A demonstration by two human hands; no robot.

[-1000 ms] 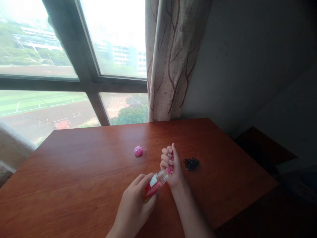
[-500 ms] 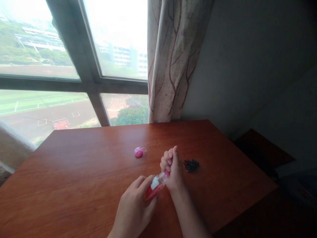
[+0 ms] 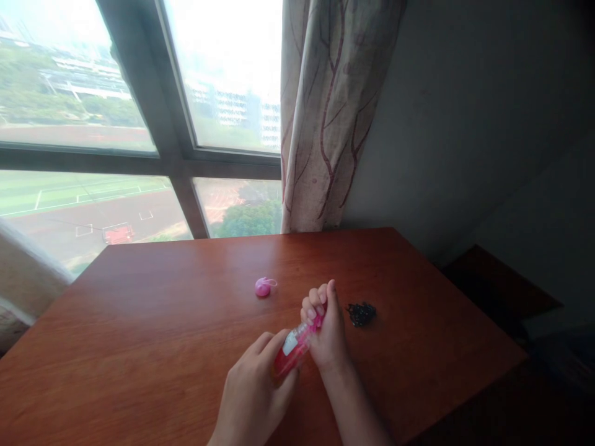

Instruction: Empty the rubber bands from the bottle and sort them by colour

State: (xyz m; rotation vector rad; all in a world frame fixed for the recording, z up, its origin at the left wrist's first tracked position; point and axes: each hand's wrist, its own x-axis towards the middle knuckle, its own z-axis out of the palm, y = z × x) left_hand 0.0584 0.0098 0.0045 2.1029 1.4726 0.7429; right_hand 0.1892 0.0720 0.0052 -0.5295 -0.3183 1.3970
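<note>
My left hand (image 3: 258,384) is closed around a small clear bottle (image 3: 290,353) with red-pink liquid inside and a white label on its side. The bottle tilts up to the right, its neck pointing at my right hand (image 3: 328,328). That hand is curled into a fist around a bright pink stick (image 3: 317,322), which runs from the fingers down into the bottle's neck. The stick's upper end is hidden in my fist. Beyond the hands, a round pink object (image 3: 263,287) with a thin loop lies on the brown table (image 3: 176,322).
Right of my right hand sits a small heap of black, shiny strands or beads (image 3: 361,314). A window (image 3: 181,161) and a patterned curtain (image 3: 320,124) stand behind the table's far edge. A dark grey wall (image 3: 465,124) is at the right.
My right fist has moved slightly away from the bottle's neck, and more of the pink stick now shows between them. The left hand keeps its hold; the view has shifted a little.
</note>
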